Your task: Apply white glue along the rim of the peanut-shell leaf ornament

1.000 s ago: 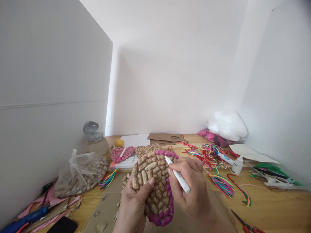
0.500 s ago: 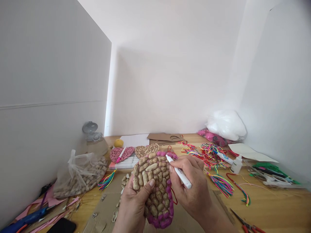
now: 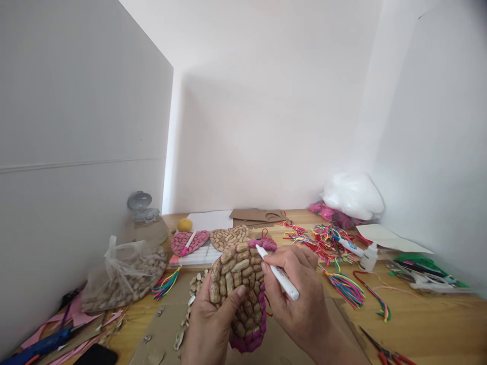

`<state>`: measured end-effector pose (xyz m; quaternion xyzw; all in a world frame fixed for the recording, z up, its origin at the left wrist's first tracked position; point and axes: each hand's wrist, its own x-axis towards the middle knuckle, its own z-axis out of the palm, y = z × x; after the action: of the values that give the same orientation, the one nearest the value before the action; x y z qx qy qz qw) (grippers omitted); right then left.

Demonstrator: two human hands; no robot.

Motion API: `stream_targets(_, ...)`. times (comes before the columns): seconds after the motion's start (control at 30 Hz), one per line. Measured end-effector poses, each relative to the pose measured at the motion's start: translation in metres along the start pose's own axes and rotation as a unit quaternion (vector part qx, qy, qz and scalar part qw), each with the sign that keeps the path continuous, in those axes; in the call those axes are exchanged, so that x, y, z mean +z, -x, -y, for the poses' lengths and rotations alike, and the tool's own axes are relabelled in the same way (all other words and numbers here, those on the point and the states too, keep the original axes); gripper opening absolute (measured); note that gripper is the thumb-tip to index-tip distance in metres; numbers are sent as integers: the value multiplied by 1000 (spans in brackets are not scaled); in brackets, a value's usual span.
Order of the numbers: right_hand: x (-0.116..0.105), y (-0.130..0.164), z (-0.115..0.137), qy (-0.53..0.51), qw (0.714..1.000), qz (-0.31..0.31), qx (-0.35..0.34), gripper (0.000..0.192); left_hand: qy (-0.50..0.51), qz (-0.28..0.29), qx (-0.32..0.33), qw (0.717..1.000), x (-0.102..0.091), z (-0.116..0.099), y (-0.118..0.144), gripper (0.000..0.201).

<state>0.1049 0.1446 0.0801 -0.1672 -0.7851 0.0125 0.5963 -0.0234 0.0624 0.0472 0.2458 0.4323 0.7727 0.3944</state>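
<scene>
Head view, left hand point(image 3: 213, 324) gripping peanut heart point(image 3: 241, 294) upright, right hand point(image 3: 299, 299) pinching marker point(image 3: 277, 272)

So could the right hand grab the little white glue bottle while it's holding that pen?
Probably not easily. The right hand is shut around the white marker, so its fingers are busy. The glue bottle stands farther right on the table, with nothing in between but tassels.

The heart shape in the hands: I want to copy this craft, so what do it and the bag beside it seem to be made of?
The heart shape looks covered in whole peanut shells, matte tan and ridged, with a pink-coloured rim; its backing is hidden. The left hand holds it, the right hand a white marker. The bag looks like thin clear plastic, crinkled and glossy, full of peanuts.
</scene>
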Motion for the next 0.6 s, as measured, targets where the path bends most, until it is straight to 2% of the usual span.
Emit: stream_targets(0.6, -3, -1, -1, -31, 999, 4, 23, 11, -11, 10, 1, 1000, -1, 3, -1, 73)
